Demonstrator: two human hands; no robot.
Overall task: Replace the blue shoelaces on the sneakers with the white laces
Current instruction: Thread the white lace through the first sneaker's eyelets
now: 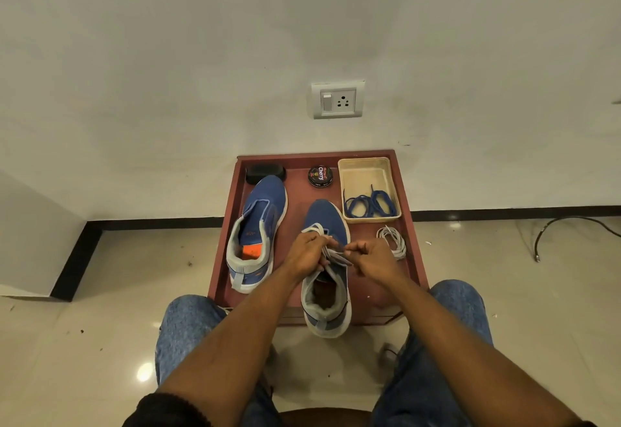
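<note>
White lace on our right sneaker: left hand and right hand both pinch it, fingers curled tight.

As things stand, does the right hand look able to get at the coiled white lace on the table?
Probably yes. The coiled white lace lies in the open just beside the right hand, with nothing between them. But that hand is pinching the lace on the near sneaker and must let go first.

Blue sneakers mid-relacing, white going in, blue already out.
Right sneaker under both hands carries a white lace; laceless left sneaker lies left of them; blue laces coil beyond, spare white lace just right.
</note>
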